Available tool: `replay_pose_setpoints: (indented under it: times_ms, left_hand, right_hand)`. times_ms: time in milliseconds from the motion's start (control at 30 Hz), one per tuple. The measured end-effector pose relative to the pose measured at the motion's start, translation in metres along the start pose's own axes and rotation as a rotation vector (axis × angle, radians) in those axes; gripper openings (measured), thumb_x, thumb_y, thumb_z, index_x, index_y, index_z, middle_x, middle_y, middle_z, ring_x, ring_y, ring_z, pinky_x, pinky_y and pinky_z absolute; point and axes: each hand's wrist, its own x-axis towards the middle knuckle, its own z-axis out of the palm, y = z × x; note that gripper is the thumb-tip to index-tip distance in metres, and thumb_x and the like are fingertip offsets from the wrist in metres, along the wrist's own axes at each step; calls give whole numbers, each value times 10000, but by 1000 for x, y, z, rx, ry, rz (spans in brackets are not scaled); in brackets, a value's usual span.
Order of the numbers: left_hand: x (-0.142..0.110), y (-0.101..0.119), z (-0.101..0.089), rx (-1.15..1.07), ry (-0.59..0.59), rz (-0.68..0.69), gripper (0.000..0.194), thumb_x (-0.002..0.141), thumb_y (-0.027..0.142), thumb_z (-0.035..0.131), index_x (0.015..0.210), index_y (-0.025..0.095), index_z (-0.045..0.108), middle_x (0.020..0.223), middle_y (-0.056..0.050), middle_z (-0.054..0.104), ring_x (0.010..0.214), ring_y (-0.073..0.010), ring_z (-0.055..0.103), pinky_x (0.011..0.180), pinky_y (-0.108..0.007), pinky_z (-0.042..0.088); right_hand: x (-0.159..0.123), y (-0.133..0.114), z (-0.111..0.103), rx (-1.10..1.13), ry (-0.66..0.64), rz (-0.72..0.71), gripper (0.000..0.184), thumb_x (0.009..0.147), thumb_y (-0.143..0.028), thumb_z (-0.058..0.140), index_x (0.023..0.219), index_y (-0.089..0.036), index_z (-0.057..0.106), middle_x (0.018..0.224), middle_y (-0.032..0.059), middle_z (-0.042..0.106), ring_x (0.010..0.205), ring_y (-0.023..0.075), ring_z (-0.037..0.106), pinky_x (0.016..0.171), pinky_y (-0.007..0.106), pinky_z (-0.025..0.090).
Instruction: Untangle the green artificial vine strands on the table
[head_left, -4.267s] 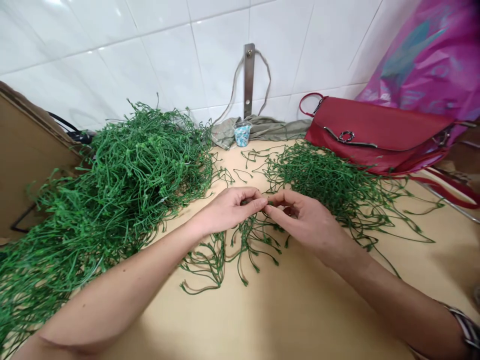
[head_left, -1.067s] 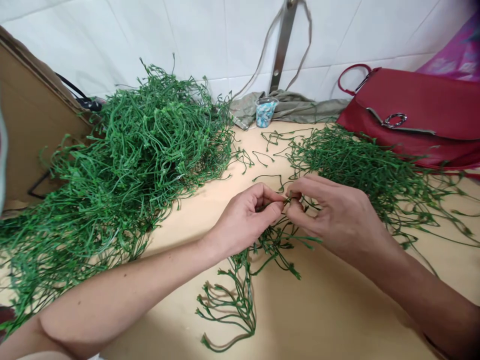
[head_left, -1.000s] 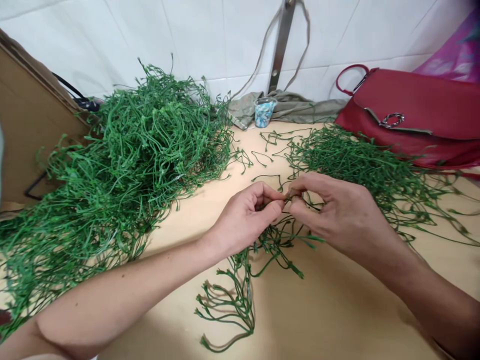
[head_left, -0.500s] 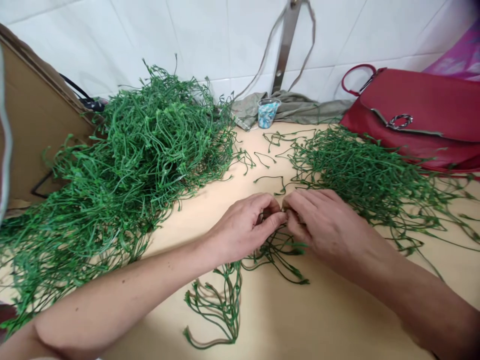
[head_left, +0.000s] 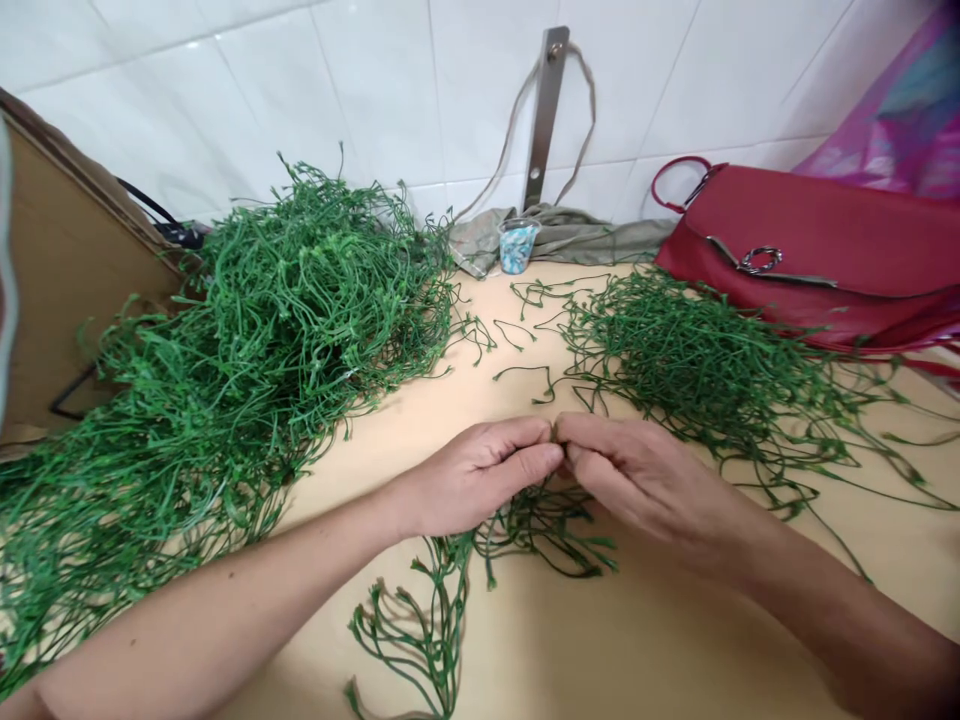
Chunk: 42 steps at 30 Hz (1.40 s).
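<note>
Between my pinched fingertips is a small bit of green plastic stem, mostly hidden. My left hand [head_left: 487, 478] is closed with thumb against forefinger, and my right hand [head_left: 645, 480] meets it tip to tip from the other side. From beneath the left hand a branched green plastic sprig [head_left: 439, 625] trails towards me over the table. More thin stems [head_left: 551, 525] spread out under both hands; whether they are joined to the held piece I cannot tell. A few single stems [head_left: 525, 370] lie just beyond my fingers.
A tall heap of green plastic sprigs [head_left: 300, 300] fills the left. A lower pile of loose stems [head_left: 690, 355] lies right, before a red handbag [head_left: 817, 235]. At the wall stand a small cup of blue-white bits [head_left: 517, 248] and a grey cloth [head_left: 592, 238]. A cardboard box [head_left: 75, 270] is far left.
The fingertips have gone from slightly apart, with stem showing between, to pressed together. The trailing sprig has shifted left and nearer to me. The view has tilted up a little since half a second ago.
</note>
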Motion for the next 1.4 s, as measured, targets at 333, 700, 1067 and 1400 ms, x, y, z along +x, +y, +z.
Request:
replay_pose_setpoints:
  times_ms: [333,700,1067,1400]
  left_hand:
    - [1,-3,-2,101,184,-65,333,1036,416,428,790,195,467,750,26,408,727,-128,389,690,-261,355]
    - [0,-12,1,304,262,-40,333,1025,411,467,785,186,517,720,39,449,710,-118,431,675,-248,346]
    - [1,-5,-3,361,101,-26,380,1006,361,464,675,195,376,655,51,363,632,-103,348,591,-249,291]
    - [0,7,-2,583,-3,113,321,986,198,411,691,209,284,662,41,347,632,-123,328,640,-290,288]
  right_hand:
    - [3,0,-9,141,285,249,248,1008,-365,413,951,-238,618,737,15,601,697,187,588,659,325,499]
    - [2,-3,13,133,-10,238,308,959,-420,489,714,-236,469,691,-18,487,611,141,465,547,273,422]
    - [-8,-5,36,-419,89,24,192,881,-101,424,745,-228,469,705,31,565,655,189,529,636,323,412]
    - [-8,3,27,-774,119,-10,240,875,-60,426,726,-207,544,705,82,586,666,251,555,640,385,393]
